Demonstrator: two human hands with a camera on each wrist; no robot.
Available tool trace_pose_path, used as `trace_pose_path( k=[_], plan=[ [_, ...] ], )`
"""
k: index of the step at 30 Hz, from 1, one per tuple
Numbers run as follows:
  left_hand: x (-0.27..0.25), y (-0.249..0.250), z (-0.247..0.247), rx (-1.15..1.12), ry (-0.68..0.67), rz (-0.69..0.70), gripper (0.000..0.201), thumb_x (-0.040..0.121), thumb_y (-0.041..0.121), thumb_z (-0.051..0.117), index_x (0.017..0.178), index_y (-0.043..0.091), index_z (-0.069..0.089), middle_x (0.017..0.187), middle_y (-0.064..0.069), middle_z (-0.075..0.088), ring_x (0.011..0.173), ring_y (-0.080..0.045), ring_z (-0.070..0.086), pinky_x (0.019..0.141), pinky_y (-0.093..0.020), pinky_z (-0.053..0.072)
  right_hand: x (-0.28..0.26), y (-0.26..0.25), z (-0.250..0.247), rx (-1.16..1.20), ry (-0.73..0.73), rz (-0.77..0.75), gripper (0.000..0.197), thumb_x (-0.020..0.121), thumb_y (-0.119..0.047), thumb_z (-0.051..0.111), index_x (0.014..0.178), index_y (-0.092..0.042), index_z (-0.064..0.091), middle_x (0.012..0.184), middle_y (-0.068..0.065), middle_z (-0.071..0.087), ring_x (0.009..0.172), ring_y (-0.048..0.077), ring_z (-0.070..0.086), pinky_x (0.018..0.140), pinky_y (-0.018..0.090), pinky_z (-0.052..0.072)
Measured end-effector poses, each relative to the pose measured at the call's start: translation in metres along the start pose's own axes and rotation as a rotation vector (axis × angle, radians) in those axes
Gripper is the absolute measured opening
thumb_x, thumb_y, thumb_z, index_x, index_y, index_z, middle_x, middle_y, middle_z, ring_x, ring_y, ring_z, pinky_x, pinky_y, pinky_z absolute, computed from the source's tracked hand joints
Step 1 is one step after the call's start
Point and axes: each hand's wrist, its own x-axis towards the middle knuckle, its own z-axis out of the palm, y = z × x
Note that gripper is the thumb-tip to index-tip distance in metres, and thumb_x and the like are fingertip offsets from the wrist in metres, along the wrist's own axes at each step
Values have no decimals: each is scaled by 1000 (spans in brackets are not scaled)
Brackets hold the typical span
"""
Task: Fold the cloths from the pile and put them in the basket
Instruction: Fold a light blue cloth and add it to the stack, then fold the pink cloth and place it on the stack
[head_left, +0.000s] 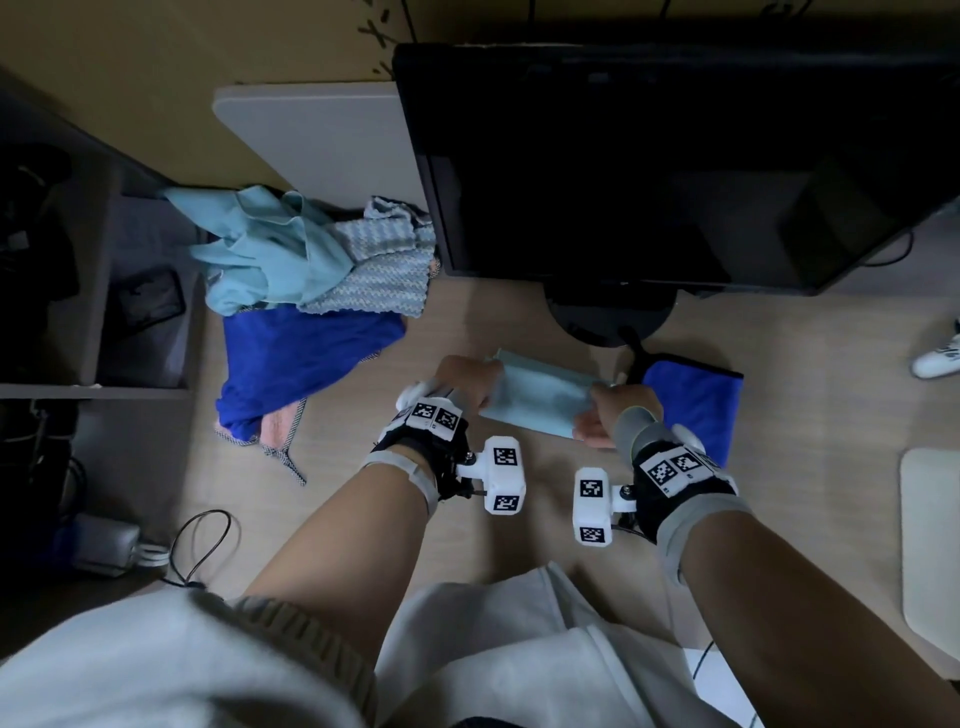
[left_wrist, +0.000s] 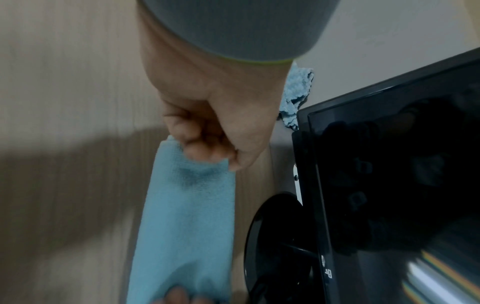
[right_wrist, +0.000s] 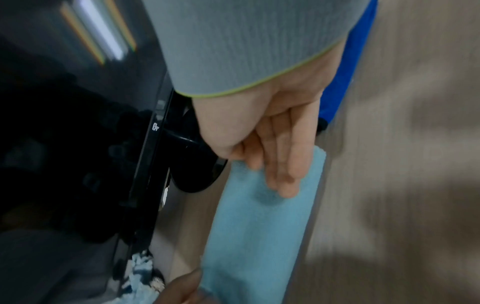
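Two hands hold one light blue cloth just above the wooden desk, in front of the monitor's stand. The left hand pinches its left end in curled fingers; the right hand grips the right end, fingers laid over it. The cloth is a folded band, its long axis running left to right between them. One folded dark blue cloth lies just right. A pile holds at least four cloths at left.
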Motion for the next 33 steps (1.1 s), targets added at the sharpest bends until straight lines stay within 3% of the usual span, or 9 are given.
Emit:
trace_pose_path(
  k=[2, 5, 7, 9, 13, 17, 21, 30, 33],
  plan=[
    [-10, 4, 5, -152, -113, -79, 28, 98, 16, 51, 71, 9, 53, 68, -7, 56, 58, -18, 53, 49, -23, 48, -5, -2, 0, 172, -105, 44, 37, 101, -32, 38, 91, -3, 60, 91, 15, 69, 58, 25, 70, 53, 31, 57],
    [-16, 0, 9, -223, -207, -31, 22, 100, 14, 46, 80, 14, 53, 81, -3, 59, 69, -15, 57, 66, -27, 47, -4, -4, 2, 335, -181, 78, 38, 105, -20, 23, 130, -6, 47, 119, 21, 60, 110, 32, 62, 92, 36, 50],
    [-23, -4, 7, -267, -231, 13, 19, 100, 12, 47, 82, 16, 54, 82, 0, 57, 70, -12, 55, 67, -24, 45, -7, -2, 6, 383, -118, 83, 36, 102, -12, 29, 132, -9, 48, 86, 19, 64, 89, 26, 71, 80, 27, 55],
    [-32, -8, 4, -340, -288, 65, 22, 101, 9, 42, 84, 17, 51, 79, -1, 51, 65, -11, 48, 56, -22, 35, -14, -2, 7, 294, -37, -6, 22, 97, -7, 40, 96, -13, 61, 64, 11, 53, 47, 21, 60, 47, 24, 49],
    [-55, -14, -12, -469, -149, 135, 26, 100, 3, 35, 92, 18, 55, 74, -4, 49, 52, -10, 41, 44, -18, 26, -23, -2, 6, 181, 23, -160, 25, 89, -6, 45, 65, -6, 47, 63, 12, 48, 45, 19, 41, 47, 24, 36],
    [-75, -30, -30, -561, 7, 160, 17, 97, 9, 46, 104, 10, 62, 86, -8, 63, 68, -18, 58, 64, -26, 45, -39, 1, 30, 92, -125, -309, 26, 93, -7, 43, 69, -10, 53, 60, 8, 50, 26, 11, 39, 36, 10, 30],
    [-82, -59, -50, -611, 85, 162, 22, 96, 15, 49, 115, 11, 61, 96, -7, 68, 73, -19, 64, 74, -32, 48, -55, 6, 63, -55, -209, -380, 18, 88, -9, 50, 73, -14, 58, 66, 6, 59, 34, 13, 49, 35, 14, 34],
    [-54, -145, -134, -754, 294, 66, 18, 98, 12, 46, 113, 11, 57, 97, -4, 60, 84, -23, 66, 53, -23, 51, -61, 35, 158, -282, -215, -384, 12, 76, -21, 60, 70, -12, 61, 63, 9, 60, 55, 23, 49, 53, 32, 39],
    [-31, -157, -169, -661, 342, 54, 20, 90, 13, 53, 107, 20, 61, 106, -8, 65, 102, -29, 66, 74, -34, 56, -57, 45, 193, -408, -157, -415, 16, 69, -21, 60, 77, -9, 67, 68, 13, 60, 62, 23, 52, 63, 38, 43]
  ],
)
